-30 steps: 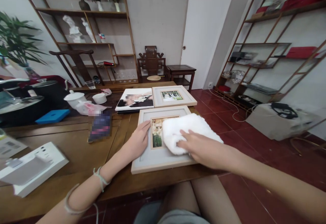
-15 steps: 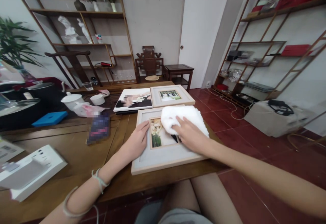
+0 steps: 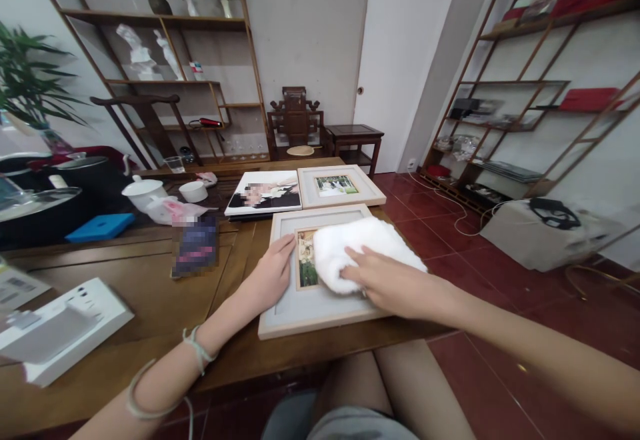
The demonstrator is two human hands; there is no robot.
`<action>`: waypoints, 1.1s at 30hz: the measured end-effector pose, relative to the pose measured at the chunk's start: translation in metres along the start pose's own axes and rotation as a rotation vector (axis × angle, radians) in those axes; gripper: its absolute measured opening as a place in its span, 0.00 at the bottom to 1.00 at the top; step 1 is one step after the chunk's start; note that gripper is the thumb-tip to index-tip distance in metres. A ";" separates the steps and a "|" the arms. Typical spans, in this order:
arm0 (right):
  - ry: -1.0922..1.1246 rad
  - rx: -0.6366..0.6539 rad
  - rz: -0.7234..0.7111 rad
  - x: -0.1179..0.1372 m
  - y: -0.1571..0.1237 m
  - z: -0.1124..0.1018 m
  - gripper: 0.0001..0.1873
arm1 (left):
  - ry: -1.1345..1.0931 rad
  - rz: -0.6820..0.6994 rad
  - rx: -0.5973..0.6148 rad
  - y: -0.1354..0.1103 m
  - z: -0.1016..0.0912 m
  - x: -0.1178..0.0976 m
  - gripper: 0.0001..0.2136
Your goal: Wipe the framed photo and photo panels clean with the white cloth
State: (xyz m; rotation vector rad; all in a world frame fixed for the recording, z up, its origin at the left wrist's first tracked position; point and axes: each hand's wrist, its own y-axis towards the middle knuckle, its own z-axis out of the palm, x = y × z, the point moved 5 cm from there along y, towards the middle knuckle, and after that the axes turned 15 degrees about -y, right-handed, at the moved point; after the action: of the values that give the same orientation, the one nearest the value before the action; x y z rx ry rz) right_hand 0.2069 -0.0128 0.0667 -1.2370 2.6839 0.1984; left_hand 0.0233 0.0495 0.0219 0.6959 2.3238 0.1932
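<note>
A picture frame (image 3: 310, 325) with a pale wooden border lies flat near the table's front edge, a small photo (image 3: 307, 272) set in its wide mat. My left hand (image 3: 273, 273) grips its left side, fingers laid over the border. My right hand (image 3: 380, 277) is closed on a fluffy white towel (image 3: 367, 243), pressing it against the frame. The towel covers the right part of the photo and the frame's upper right area.
Behind lie a second picture frame (image 3: 353, 198) and a white photo album (image 3: 260, 203). To the left on the wooden table (image 3: 165, 300) are a white box (image 3: 80, 333), a blue block (image 3: 100, 227), a teapot (image 3: 143, 193) and a cup (image 3: 194, 191).
My right hand has slid the towel toward me and slightly right, over more of the photo. My left hand stays on the frame's left side.
</note>
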 end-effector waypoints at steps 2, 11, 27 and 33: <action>0.055 0.022 -0.038 0.022 -0.022 -0.019 0.20 | 0.012 -0.013 0.014 0.000 0.000 -0.001 0.22; 0.121 -0.063 0.041 0.027 -0.008 -0.006 0.26 | 0.028 0.022 0.031 0.000 -0.001 -0.003 0.22; -0.134 -0.070 -0.070 -0.009 0.034 0.014 0.26 | 0.019 -0.008 0.020 0.000 0.001 -0.002 0.22; 0.013 -0.030 -0.174 0.044 -0.020 -0.025 0.19 | 0.015 -0.034 0.014 -0.002 0.002 0.002 0.22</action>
State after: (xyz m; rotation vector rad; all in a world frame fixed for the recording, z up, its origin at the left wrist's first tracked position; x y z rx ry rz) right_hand 0.1914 -0.0634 0.0802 -1.4757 2.5746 0.2074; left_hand 0.0226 0.0494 0.0184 0.6639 2.3519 0.1675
